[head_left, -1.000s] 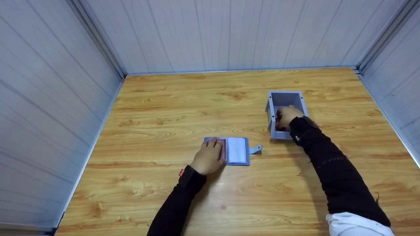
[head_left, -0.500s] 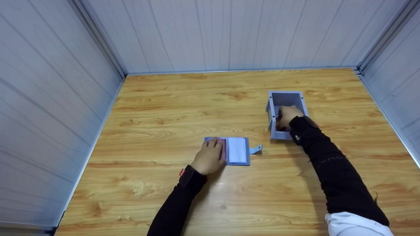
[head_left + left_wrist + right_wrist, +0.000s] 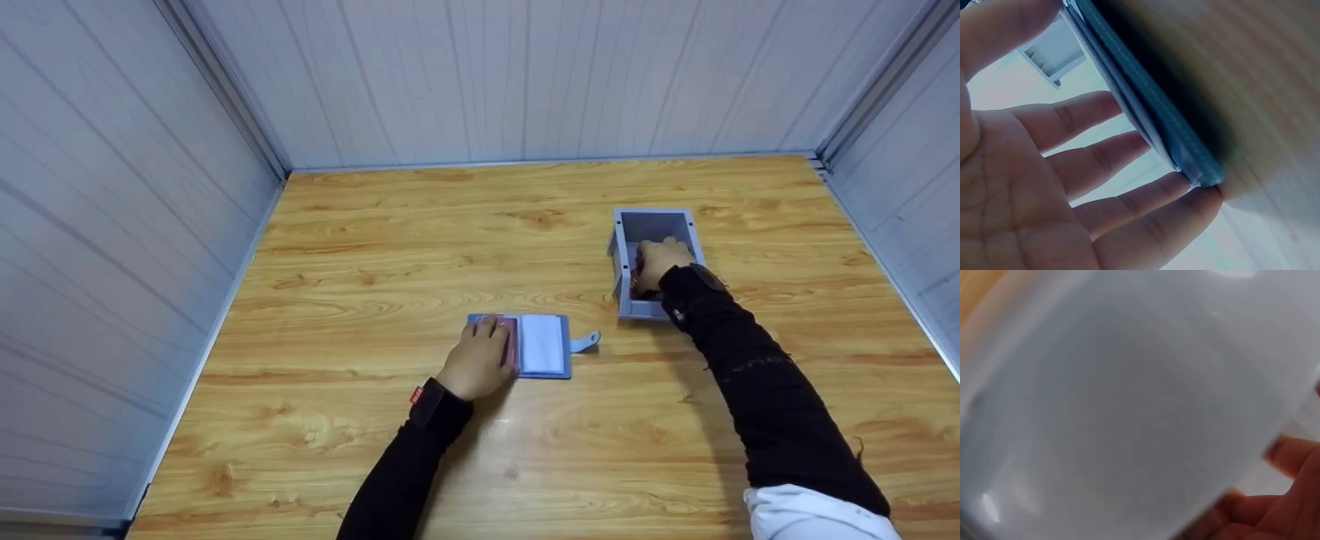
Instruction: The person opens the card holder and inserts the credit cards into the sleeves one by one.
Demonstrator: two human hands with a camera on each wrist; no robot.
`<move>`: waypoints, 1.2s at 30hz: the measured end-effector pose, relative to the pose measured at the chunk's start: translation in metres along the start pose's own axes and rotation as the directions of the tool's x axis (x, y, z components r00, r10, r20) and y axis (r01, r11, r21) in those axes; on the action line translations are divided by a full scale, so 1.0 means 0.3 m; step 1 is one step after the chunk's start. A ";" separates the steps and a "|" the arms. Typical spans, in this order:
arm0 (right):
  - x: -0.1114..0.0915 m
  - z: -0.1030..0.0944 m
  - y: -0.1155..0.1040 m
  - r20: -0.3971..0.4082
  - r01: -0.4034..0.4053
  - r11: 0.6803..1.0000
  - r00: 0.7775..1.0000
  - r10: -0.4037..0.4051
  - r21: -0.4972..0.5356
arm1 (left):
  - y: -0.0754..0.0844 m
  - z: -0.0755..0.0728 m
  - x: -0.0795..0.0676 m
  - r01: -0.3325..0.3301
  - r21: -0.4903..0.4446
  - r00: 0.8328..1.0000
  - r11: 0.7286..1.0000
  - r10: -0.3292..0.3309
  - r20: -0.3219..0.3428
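Note:
A blue card holder (image 3: 567, 360) lies open on the table, pale sleeves on its right half and a red card (image 3: 513, 341) on its left. My left hand (image 3: 474, 364) rests over that left half. In the left wrist view, its fingers reach out straight to the holder's edge (image 3: 1157, 107). My right hand (image 3: 663, 259) is down inside a grey bin (image 3: 652, 213), beside something dark red (image 3: 637, 279). The bin's wall (image 3: 1129, 399) fills most of the right wrist view and hides part of the fingers (image 3: 1292, 453); what they hold I cannot tell.
The holder's snap strap (image 3: 586, 342) sticks out to the right, towards the bin. Pale panel walls (image 3: 480, 82) enclose the wooden table (image 3: 375, 247) at the back and both sides.
My right hand has shifted slightly inside the bin, its knuckles a little further back. The left hand and the card holder have stayed in place.

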State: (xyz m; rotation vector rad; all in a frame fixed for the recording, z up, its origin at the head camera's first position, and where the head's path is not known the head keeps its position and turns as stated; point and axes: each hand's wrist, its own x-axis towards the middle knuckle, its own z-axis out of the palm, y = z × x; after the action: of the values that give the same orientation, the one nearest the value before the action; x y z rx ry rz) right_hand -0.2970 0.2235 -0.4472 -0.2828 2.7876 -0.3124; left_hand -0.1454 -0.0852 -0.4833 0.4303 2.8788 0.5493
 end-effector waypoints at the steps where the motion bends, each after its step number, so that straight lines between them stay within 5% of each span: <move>1: -0.004 -0.001 -0.003 0.001 -0.008 1.000 1.000 0.008 0.008 | -0.001 0.000 0.000 -0.002 0.001 1.000 1.000 0.002 -0.003; 18: -0.018 -0.068 0.000 -0.072 0.104 0.995 0.992 -0.104 0.003 | -0.001 -0.001 0.002 0.005 0.004 1.000 1.000 -0.005 0.000; 36: -0.087 -0.173 0.034 -0.126 0.064 0.974 0.991 -0.037 0.218 | -0.001 -0.001 -0.004 -0.002 -0.009 1.000 1.000 0.002 -0.012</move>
State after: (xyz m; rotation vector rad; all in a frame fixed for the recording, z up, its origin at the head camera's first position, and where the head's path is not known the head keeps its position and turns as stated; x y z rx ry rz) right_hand -0.2918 0.2485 -0.3942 -0.2899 2.8326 -0.6690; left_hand -0.1446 -0.0859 -0.4831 0.4296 2.8865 0.5673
